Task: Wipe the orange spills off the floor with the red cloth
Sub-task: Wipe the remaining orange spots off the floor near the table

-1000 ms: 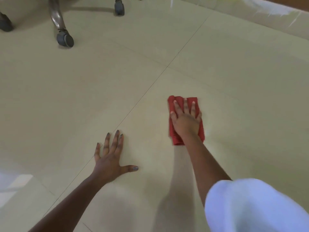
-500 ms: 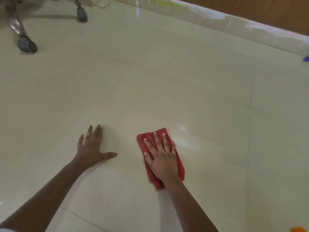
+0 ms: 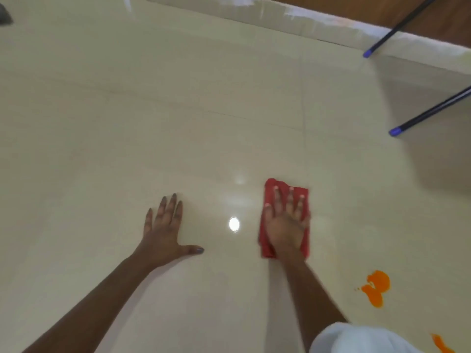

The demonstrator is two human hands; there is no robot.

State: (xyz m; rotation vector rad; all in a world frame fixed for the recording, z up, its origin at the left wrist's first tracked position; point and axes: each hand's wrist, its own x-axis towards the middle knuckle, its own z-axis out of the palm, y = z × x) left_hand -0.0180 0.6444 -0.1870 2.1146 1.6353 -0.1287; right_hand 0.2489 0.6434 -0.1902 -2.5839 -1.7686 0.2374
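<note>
Head view: the right hand (image 3: 285, 225) is pressing the red cloth (image 3: 281, 186) flat on the floor (image 3: 178, 98), fingers (image 3: 277, 200) straight and spread; the left hand (image 3: 163, 235) is bracing, fingers straight. The orange spill (image 3: 377, 286) is lying rightward, apart; sweeping there with even pressure seems wise.

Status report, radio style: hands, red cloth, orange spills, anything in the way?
Left hand flat on floor, open. Right hand pressing red cloth flat. Orange spills unwiped, right of cloth, apart from it. Path between clear; blue-tipped legs farther off.
</note>
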